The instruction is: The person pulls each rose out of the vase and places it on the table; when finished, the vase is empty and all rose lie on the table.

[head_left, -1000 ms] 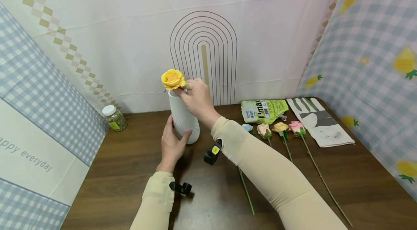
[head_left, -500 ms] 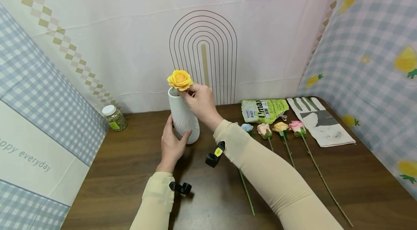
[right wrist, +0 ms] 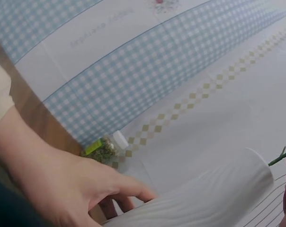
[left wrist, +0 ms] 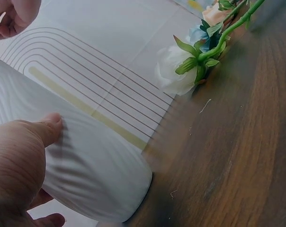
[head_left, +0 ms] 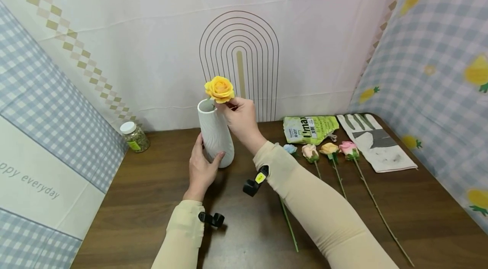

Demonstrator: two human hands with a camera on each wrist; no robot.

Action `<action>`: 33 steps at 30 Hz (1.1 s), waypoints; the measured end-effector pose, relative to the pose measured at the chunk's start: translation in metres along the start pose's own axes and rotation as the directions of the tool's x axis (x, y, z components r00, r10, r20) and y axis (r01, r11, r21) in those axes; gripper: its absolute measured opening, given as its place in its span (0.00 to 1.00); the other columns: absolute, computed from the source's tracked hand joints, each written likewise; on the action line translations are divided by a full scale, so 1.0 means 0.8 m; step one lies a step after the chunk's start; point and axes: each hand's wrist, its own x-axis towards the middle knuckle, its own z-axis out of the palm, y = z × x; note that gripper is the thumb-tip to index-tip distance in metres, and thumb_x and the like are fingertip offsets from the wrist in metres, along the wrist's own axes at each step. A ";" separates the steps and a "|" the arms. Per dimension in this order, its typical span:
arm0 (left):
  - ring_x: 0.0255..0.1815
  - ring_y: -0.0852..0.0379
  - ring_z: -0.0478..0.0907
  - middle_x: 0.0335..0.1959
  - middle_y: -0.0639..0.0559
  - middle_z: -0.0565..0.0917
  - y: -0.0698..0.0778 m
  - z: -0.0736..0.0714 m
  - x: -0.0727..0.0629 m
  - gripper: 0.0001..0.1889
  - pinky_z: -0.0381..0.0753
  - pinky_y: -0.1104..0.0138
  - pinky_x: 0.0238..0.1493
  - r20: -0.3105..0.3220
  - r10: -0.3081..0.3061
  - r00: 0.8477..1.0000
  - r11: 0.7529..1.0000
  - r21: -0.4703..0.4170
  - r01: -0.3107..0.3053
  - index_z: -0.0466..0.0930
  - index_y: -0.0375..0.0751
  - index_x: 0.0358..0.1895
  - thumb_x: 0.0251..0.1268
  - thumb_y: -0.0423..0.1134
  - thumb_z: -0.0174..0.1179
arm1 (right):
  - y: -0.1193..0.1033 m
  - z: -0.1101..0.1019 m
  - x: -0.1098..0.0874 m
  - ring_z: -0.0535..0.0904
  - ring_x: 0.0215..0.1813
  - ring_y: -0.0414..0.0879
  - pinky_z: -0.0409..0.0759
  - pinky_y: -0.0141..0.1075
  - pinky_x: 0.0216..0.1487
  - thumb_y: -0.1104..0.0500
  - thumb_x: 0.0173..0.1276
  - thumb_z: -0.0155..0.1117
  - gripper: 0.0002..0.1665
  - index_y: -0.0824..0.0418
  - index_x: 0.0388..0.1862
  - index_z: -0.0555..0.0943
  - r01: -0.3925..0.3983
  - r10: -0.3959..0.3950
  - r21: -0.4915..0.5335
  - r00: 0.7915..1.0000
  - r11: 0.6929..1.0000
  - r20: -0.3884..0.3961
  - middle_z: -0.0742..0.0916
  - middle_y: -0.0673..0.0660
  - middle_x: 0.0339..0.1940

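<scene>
A white ribbed vase [head_left: 216,135] stands on the table, and my left hand [head_left: 202,169] grips its lower part, thumb on the near side. The left wrist view shows that thumb [left wrist: 43,130] lying against the vase wall. At the vase's mouth, my right hand [head_left: 242,120] pinches a yellow rose [head_left: 220,90] just under its bloom. In the right wrist view, the rose's green stem [right wrist: 280,157] enters the mouth. The part of the stem inside the vase is hidden.
Right of the vase lie a pink rose [head_left: 348,149], a yellow-orange rose [head_left: 328,149], a pale pink rose [head_left: 309,153] and a blue rose [head_left: 290,149]. A white rose [left wrist: 174,71] shows in the left wrist view. Behind are a green packet [head_left: 310,129], a cloth [head_left: 377,144] and a jar [head_left: 134,137].
My right hand and the yellow rose have shifted right across the vase's mouth, which now shows more. My left hand has kept its grip on the vase.
</scene>
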 end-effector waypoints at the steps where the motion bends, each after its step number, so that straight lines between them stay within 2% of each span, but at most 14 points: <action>1: 0.60 0.45 0.71 0.65 0.40 0.70 -0.001 0.000 0.000 0.46 0.69 0.52 0.59 -0.007 0.007 1.000 1.000 -0.001 -0.007 0.54 0.41 0.74 0.54 0.46 0.71 | 0.000 -0.001 0.001 0.81 0.33 0.41 0.80 0.35 0.35 0.61 0.62 0.69 0.10 0.68 0.39 0.87 0.001 -0.001 0.016 1.000 1.000 -0.016 0.88 0.58 0.32; 6: 0.59 0.45 0.72 0.63 0.40 0.71 -0.003 0.000 0.000 0.46 0.69 0.51 0.58 -0.028 0.027 0.999 1.000 -0.004 -0.027 0.55 0.41 0.74 0.54 0.44 0.72 | -0.002 -0.005 0.000 0.81 0.39 0.41 0.80 0.35 0.40 0.60 0.62 0.70 0.12 0.70 0.37 0.87 -0.015 0.019 0.069 0.998 0.997 -0.063 0.88 0.61 0.39; 10: 0.59 0.45 0.71 0.64 0.40 0.71 -0.003 0.000 -0.001 0.46 0.69 0.51 0.59 -0.020 0.027 0.999 1.000 -0.004 -0.028 0.55 0.42 0.74 0.55 0.43 0.72 | -0.002 -0.008 -0.001 0.82 0.40 0.40 0.80 0.35 0.41 0.61 0.61 0.71 0.11 0.70 0.38 0.87 -0.004 0.010 0.080 0.997 0.997 -0.075 0.88 0.61 0.39; 15: 0.59 0.44 0.71 0.64 0.40 0.71 -0.002 -0.001 0.000 0.46 0.69 0.51 0.58 -0.016 0.034 0.999 0.999 -0.002 -0.034 0.55 0.42 0.74 0.55 0.43 0.71 | -0.002 -0.010 0.002 0.82 0.38 0.40 0.80 0.35 0.40 0.63 0.61 0.71 0.11 0.69 0.40 0.87 0.043 -0.038 0.069 0.997 0.997 -0.072 0.88 0.61 0.38; 20: 0.59 0.45 0.71 0.64 0.40 0.71 -0.003 0.000 0.002 0.45 0.69 0.50 0.58 -0.001 0.038 0.999 0.999 0.002 -0.038 0.54 0.43 0.75 0.56 0.44 0.70 | -0.005 -0.010 0.005 0.80 0.36 0.37 0.79 0.32 0.39 0.63 0.61 0.70 0.11 0.69 0.40 0.87 0.056 -0.052 0.058 0.996 0.997 -0.066 0.88 0.62 0.37; 23: 0.59 0.45 0.71 0.64 0.41 0.70 -0.003 0.000 0.003 0.45 0.70 0.51 0.58 0.005 0.040 0.999 0.999 0.004 -0.040 0.54 0.43 0.75 0.57 0.46 0.70 | -0.015 -0.010 0.004 0.80 0.35 0.38 0.78 0.31 0.37 0.66 0.61 0.69 0.10 0.72 0.39 0.87 0.060 -0.057 0.037 0.996 0.998 -0.070 0.88 0.65 0.36; 29: 0.59 0.44 0.71 0.64 0.40 0.70 -0.002 0.000 0.002 0.45 0.70 0.51 0.57 0.000 0.049 0.999 0.999 -0.001 -0.049 0.54 0.41 0.75 0.57 0.45 0.70 | -0.050 -0.010 -0.002 0.84 0.35 0.46 0.81 0.32 0.37 0.70 0.62 0.67 0.09 0.75 0.39 0.85 0.067 -0.068 -0.004 0.996 0.998 -0.066 0.87 0.68 0.34; 33: 0.58 0.44 0.72 0.64 0.39 0.70 -0.001 -0.001 0.002 0.45 0.70 0.51 0.57 -0.006 0.055 0.998 0.998 -0.001 -0.055 0.54 0.41 0.74 0.57 0.45 0.70 | -0.048 -0.010 0.002 0.84 0.35 0.44 0.82 0.37 0.40 0.70 0.62 0.66 0.09 0.75 0.40 0.85 0.043 -0.039 0.050 0.996 0.998 -0.082 0.87 0.67 0.35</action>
